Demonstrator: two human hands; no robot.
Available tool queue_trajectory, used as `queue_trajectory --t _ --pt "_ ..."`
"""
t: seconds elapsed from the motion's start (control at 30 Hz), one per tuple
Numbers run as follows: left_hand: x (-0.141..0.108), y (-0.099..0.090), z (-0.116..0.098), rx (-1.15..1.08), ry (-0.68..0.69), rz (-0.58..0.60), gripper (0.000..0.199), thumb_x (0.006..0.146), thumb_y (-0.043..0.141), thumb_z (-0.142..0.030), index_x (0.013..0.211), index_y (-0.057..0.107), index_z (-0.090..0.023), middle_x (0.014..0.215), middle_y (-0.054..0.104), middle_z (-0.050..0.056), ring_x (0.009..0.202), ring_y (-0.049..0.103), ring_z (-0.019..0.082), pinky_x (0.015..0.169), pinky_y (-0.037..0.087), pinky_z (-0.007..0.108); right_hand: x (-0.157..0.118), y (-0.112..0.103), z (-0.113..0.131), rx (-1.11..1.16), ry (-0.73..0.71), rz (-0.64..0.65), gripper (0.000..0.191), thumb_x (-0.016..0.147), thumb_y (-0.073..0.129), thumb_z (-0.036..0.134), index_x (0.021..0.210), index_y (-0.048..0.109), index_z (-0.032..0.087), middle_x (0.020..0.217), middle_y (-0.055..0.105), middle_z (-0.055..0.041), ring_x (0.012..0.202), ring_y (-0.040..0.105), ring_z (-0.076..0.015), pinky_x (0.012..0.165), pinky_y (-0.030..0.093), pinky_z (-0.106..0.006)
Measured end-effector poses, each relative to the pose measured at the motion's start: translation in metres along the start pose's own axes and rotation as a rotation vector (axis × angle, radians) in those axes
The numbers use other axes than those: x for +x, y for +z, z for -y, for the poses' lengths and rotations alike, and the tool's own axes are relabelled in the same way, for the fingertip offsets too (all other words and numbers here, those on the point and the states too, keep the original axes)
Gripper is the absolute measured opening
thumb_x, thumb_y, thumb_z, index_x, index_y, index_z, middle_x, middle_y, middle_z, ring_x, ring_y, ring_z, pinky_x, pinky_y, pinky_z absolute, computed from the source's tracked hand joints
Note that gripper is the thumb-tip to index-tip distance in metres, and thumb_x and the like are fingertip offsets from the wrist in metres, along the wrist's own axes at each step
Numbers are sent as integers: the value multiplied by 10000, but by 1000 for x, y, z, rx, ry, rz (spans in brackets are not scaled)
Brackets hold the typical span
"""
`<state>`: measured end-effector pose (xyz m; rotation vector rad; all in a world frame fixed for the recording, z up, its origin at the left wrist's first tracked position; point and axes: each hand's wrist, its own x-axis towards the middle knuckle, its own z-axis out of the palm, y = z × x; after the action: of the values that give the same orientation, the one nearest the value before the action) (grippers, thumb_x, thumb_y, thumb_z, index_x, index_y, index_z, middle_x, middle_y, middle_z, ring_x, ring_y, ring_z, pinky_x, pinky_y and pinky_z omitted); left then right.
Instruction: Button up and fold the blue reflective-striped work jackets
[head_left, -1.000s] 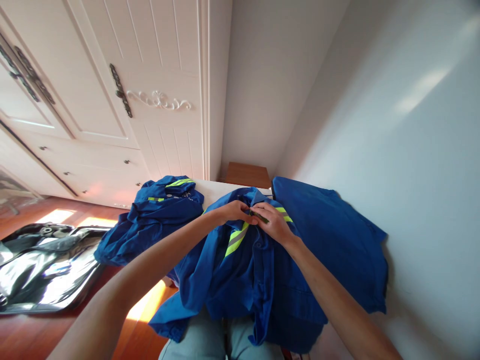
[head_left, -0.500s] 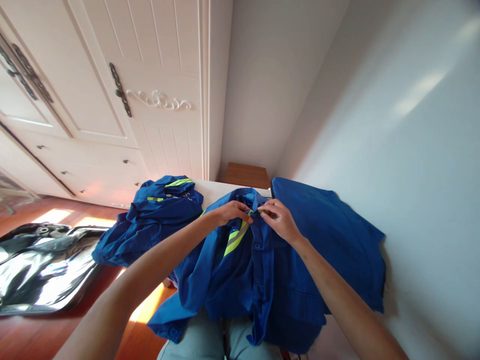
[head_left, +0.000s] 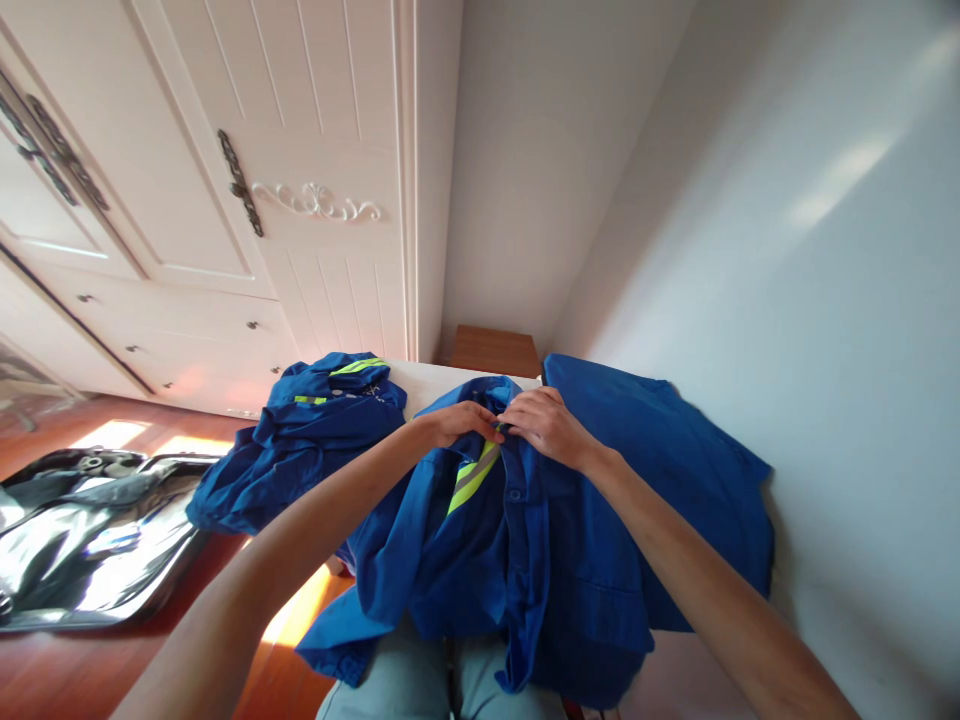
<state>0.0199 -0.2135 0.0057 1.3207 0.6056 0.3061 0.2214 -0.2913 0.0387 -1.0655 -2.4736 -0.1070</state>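
A blue work jacket point(head_left: 457, 545) with yellow-and-grey reflective strips lies in front of me, its lower part hanging over my knees. My left hand point(head_left: 469, 424) pinches the jacket's front edge just below the collar. Close against it, my right hand point(head_left: 546, 420) has its fingers closed on the opposite side of the collar opening. The fingertips of both hands meet there and hide the cloth between them. Down the front placket a button point(head_left: 514, 495) shows. The collar point(head_left: 491, 388) stands up behind the hands.
A crumpled blue garment point(head_left: 322, 440) with yellow strips lies to the left. On the right a flat blue garment point(head_left: 667, 480) reaches toward the wall. An open suitcase point(head_left: 97, 540) sits on the wooden floor. White cupboards point(head_left: 315, 260) stand behind, near a brown wooden box point(head_left: 495, 348).
My right hand has shifted slightly left, up against my left hand, and its fingers now cover more of the collar edge. The left hand stays in place.
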Motion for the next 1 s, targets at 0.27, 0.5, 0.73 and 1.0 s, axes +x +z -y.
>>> queue_trajectory --t 0.27,0.5,0.73,1.0 --pt "-1 -3 1 -80 89 -58 331 522 821 -151 843 746 -161 724 694 9 688 607 112 667 448 228 -2 1 -5 58 -60 -64 200 966 536 232 921 730 253 975 747 -49 984 656 -223 940 462 -437" --pt "-3 5 8 433 376 -169 247 724 714 -270 923 757 -131 825 732 37 719 633 155 668 482 247 -20 18 -10 23 -43 -231 160 940 588 207 1018 725 237 1182 712 -67 1101 633 -233 956 514 -451" --pt "-15 11 6 1006 685 -156 271 809 599 -149 1034 741 -203 997 730 41 907 659 172 863 479 253 -32 27 -11 -45 -45 -279 133 923 616 190 999 720 223 1096 734 -69 1060 639 -232 946 511 -446" --pt "-19 14 1 1283 549 -249 215 887 566 -229 956 770 -225 952 737 67 825 680 210 778 477 290 -34 28 -14 16 18 -339 147 933 602 182 967 733 240 1036 750 -54 1024 649 -227 921 516 -439"
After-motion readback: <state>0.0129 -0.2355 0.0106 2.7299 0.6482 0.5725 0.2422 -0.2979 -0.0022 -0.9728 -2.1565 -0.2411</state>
